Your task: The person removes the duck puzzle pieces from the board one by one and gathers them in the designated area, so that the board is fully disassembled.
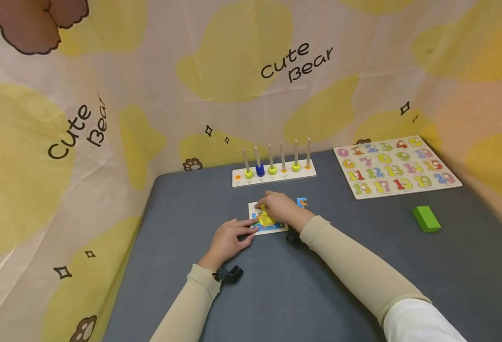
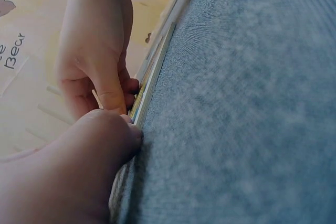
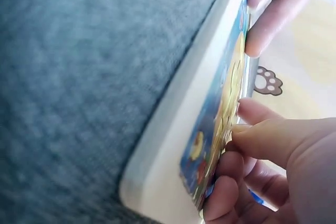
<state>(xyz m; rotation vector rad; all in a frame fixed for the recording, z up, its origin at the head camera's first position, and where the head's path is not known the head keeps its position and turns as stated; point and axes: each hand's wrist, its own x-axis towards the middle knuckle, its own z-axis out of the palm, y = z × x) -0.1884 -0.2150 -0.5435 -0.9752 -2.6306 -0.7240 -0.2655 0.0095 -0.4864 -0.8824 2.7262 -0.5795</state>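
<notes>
A small picture puzzle board [image 1: 276, 231] with a white rim and a yellow-and-blue picture lies on the grey table. My left hand [image 1: 233, 239] rests at its left edge, fingers extended over the rim and thumb near the front corner. Over the board, my right hand [image 1: 280, 207] reaches to the upper left part of the picture. Its thumb and fingertips come together on a thin puzzle piece [image 2: 96, 99], seen edge-on in the left wrist view and mostly hidden by the fingers. Another blue-and-orange puzzle piece [image 1: 302, 202] lies right of the board, beyond the right wrist.
Behind the board stands a white peg stand [image 1: 294, 175] with upright rods and several yellow and blue rings. A number puzzle board [image 1: 372, 194] lies at the back right. A green block [image 1: 426, 219] sits in front of it. Printed cloth hangs behind the table.
</notes>
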